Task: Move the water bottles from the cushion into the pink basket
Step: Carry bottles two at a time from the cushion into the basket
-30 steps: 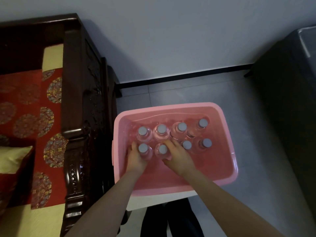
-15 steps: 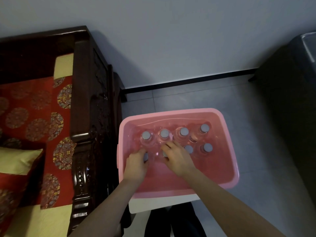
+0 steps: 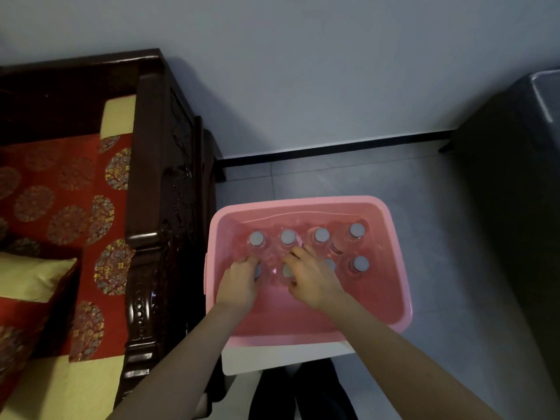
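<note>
The water bottles [image 3: 318, 237] stand straight up inside the pink basket [image 3: 397, 253], caps pointing up, in two rows running left to right. The basket sits on a white stand [image 3: 281, 357] on the floor, right next to the dark wooden sofa [image 3: 157, 207] with its red cushion [image 3: 54, 189]. The left hand [image 3: 239, 283] has its fingers curled around a front-row bottle. The right hand [image 3: 315, 280] grips the bottle beside it, fingers bent over its cap.
</note>
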Demonstrator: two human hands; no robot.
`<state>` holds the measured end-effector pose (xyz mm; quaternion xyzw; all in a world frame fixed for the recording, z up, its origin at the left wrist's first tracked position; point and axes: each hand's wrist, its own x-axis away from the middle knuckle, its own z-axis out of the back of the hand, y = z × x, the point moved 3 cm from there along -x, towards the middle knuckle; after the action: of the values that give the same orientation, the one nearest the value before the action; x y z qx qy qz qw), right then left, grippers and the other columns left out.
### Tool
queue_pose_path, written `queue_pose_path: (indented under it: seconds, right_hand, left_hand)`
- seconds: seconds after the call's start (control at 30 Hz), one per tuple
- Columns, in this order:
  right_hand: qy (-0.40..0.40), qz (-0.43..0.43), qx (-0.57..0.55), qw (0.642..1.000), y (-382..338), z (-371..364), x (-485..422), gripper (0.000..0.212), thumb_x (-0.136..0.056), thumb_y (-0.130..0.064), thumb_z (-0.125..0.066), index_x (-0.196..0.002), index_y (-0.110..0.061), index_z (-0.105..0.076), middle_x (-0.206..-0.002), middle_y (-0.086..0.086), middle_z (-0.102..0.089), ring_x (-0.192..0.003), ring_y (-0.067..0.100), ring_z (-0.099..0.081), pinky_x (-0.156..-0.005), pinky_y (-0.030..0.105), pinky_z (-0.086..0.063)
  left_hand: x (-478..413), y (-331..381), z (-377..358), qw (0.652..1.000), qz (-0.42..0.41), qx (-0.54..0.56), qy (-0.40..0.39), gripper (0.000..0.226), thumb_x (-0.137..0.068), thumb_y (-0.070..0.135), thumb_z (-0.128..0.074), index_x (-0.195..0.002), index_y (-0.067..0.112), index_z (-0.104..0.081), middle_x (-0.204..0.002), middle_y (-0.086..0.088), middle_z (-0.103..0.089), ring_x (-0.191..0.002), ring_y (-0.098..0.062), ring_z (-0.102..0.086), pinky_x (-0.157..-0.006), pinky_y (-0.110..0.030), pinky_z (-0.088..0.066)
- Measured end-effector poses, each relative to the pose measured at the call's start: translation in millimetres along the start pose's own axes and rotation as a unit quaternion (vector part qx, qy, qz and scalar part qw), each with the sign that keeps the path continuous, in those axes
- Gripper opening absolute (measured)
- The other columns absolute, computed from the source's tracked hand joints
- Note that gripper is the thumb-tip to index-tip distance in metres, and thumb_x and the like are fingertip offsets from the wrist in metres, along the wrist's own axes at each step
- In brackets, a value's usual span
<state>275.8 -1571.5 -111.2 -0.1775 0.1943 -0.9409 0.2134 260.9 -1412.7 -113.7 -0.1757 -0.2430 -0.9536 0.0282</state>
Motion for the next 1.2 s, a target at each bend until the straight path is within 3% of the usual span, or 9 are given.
queue_pose_path:
  seconds: [0.13,0.27,0.33,0.5,0.6,0.7,0.87,1.07,1.2]
  right_hand:
    - [0.092,-0.027,0.018,0.995,6.8,53.9,6.5,0.035,-0.069,-0.021,-0.062,-0.102,-0.011,-0.066,-0.105,0.007,-0.063,-0.103,0.031,-0.054,-0.082,0.043,-0.051]
    - [0.170,-0.051,-0.001,0.984,9.6,135.4,10.2,0.043,-0.082,-0.029,-0.062,-0.121,-0.010,-0.061,-0.128,0.009,-0.058,-0.122,0.028,-0.048,-0.094,0.039,-0.044]
    - [0.221,-0.044,-0.032,0.974,5.1,171.0,12.2,0.047,-0.080,-0.031,-0.058,-0.123,-0.010,-0.060,-0.127,0.009,-0.058,-0.122,0.027,-0.047,-0.097,0.040,-0.044]
    - [0.281,-0.008,-0.076,0.957,-22.9,223.0,10.3,0.045,-0.081,-0.028,-0.060,-0.124,-0.014,-0.059,-0.125,0.006,-0.058,-0.121,0.024,-0.043,-0.098,0.034,-0.039]
    - [0.272,0.027,-0.046,0.961,-61.0,233.0,13.0,0.051,-0.082,-0.037,-0.054,-0.127,-0.014,-0.056,-0.129,0.006,-0.056,-0.123,0.023,-0.040,-0.099,0.035,-0.039]
    - [0.255,0.065,-0.024,0.964,-111.6,233.0,15.9,0.061,-0.082,-0.048,-0.044,-0.132,-0.013,-0.052,-0.136,0.010,-0.051,-0.128,0.027,-0.037,-0.104,0.042,-0.037]
    - [0.215,0.151,0.015,0.965,-221.4,222.8,19.5,0.073,-0.088,-0.061,-0.027,-0.145,-0.017,-0.035,-0.154,0.011,-0.029,-0.143,0.029,-0.019,-0.116,0.047,-0.021]
    - [0.197,0.265,-0.009,0.944,-389.5,181.6,41.6,0.064,-0.092,-0.058,-0.031,-0.145,-0.022,-0.034,-0.157,0.007,-0.025,-0.146,0.023,-0.010,-0.119,0.045,-0.010]
    - [0.149,0.298,-0.088,0.939,-494.9,131.0,58.4,0.056,-0.095,-0.051,-0.043,-0.144,-0.024,-0.037,-0.156,0.003,-0.027,-0.145,0.019,-0.012,-0.118,0.041,-0.015]
  left_hand:
    - [-1.6,19.0,37.4,0.997,0.034,-0.060,-0.047,0.051,-0.081,0.043,-0.064,-0.125,0.021,-0.053,-0.114,-0.010,-0.064,-0.104,-0.034,-0.061,-0.079,-0.037,-0.048]
    - [-1.4,39.1,104.4,0.993,0.015,0.085,0.076,0.039,-0.086,0.037,-0.063,-0.118,0.015,-0.063,-0.113,-0.009,-0.069,-0.105,-0.025,-0.064,-0.091,-0.029,-0.047]
    - [9.2,44.6,139.6,0.975,0.010,0.169,0.145,0.036,-0.087,0.029,-0.065,-0.118,0.010,-0.064,-0.114,-0.008,-0.070,-0.105,-0.017,-0.064,-0.093,-0.022,-0.043]
    - [50.6,41.2,212.5,0.915,0.024,0.286,0.285,0.033,-0.090,0.028,-0.062,-0.121,0.016,-0.062,-0.116,0.001,-0.067,-0.107,-0.010,-0.062,-0.097,-0.029,-0.047]
    - [94.4,22.2,244.8,0.882,0.035,0.314,0.349,0.032,-0.089,0.033,-0.061,-0.120,0.023,-0.061,-0.116,0.006,-0.066,-0.109,-0.007,-0.061,-0.097,-0.032,-0.048]
    - [144.4,-7.8,274.8,0.874,0.066,0.274,0.396,0.036,-0.089,0.038,-0.060,-0.122,0.026,-0.060,-0.118,0.009,-0.063,-0.113,-0.007,-0.057,-0.096,-0.026,-0.042]
    - [244.6,-67.3,314.3,0.836,0.127,0.269,0.462,0.045,-0.092,0.042,-0.055,-0.135,0.031,-0.049,-0.139,0.010,-0.048,-0.129,-0.009,-0.042,-0.099,-0.027,-0.033]
    - [398.4,-162.8,343.7,0.762,0.184,0.304,0.541,0.050,-0.092,0.036,-0.058,-0.140,0.028,-0.044,-0.145,0.006,-0.044,-0.134,-0.016,-0.039,-0.103,-0.035,-0.038]
    - [504.1,-230.3,352.9,0.727,0.214,0.289,0.585,0.047,-0.090,0.026,-0.062,-0.135,0.020,-0.050,-0.139,0.001,-0.051,-0.130,-0.015,-0.045,-0.101,-0.030,-0.036]
